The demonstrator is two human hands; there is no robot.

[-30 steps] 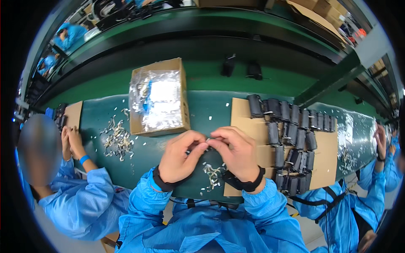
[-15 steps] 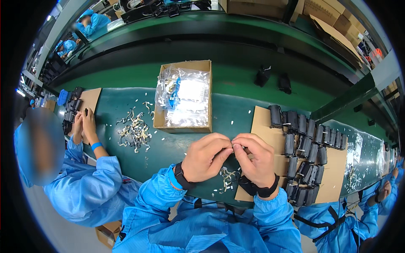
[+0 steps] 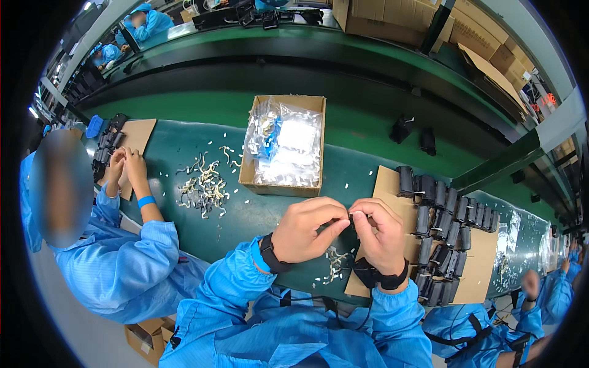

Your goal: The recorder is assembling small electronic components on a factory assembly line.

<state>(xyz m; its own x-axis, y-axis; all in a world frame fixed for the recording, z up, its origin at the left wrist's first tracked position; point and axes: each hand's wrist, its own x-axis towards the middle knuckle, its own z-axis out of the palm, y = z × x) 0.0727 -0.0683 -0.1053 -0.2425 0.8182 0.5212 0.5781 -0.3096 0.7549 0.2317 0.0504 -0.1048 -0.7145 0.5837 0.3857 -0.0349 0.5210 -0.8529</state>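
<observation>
My left hand [image 3: 310, 230] and my right hand [image 3: 381, 238] meet fingertip to fingertip above the green table. Both are closed in a pinch. A tiny dark bit shows between the fingertips, too small to name. Below them lies a small heap of short wires with white ends [image 3: 335, 265]. A black plastic part [image 3: 366, 272] sits on the cardboard sheet [image 3: 391, 190] by my right wrist, partly hidden by it. Further right on that sheet stand several rows of black plastic housings [image 3: 442, 228].
An open carton [image 3: 281, 189] holding clear bags of parts stands beyond my hands. Left of it is a larger wire heap [image 3: 207, 189]. A co-worker in blue [image 3: 132, 257] works close on my left. A green metal post [image 3: 500, 158] rises at the right.
The whole view has shifted and tilted slightly, so the carton appears further right. My hands remain together; the left fingers look straighter, and a dark speck now shows between the fingertips.
</observation>
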